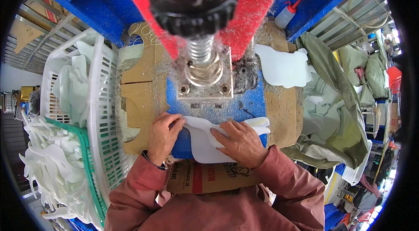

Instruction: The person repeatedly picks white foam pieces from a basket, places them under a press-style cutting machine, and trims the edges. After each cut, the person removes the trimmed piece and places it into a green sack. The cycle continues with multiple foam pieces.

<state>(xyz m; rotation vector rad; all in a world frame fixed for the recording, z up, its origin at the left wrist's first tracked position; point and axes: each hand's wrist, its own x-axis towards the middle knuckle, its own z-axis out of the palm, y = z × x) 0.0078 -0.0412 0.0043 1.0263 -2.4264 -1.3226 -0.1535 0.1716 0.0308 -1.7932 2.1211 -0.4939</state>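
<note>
the white piece (203, 148), soft and sheet-like by its look, lies on the blue plate (180, 149) at the near side of the machine, close in front of the person. the left hand (166, 133) pinches its left tip between thumb and fingertips, which probably keeps that end from sliding. the right hand (240, 141) rests on its right half with bent fingers pressing on the upper surface; i cannot tell whether the thumb grips it. with one hand toward each end, the piece seems to be kept flat and square to the machine. at the right end two white lobes lie one over the other, so there may be two layers.

the metal block (205, 87) stands just beyond the hands, beneath the spring (200, 50) and black knob (193, 2); the fingers are apart from it, presumably for safety.

another white piece (283, 68) lies on the cardboard-covered tabletop (281, 119) to the right, beside the open green sack (351, 133) of similar pieces, likely for easy reach. on the left, the white basket (98, 109) and the green-rimmed basket (85, 143) hold more.
</note>
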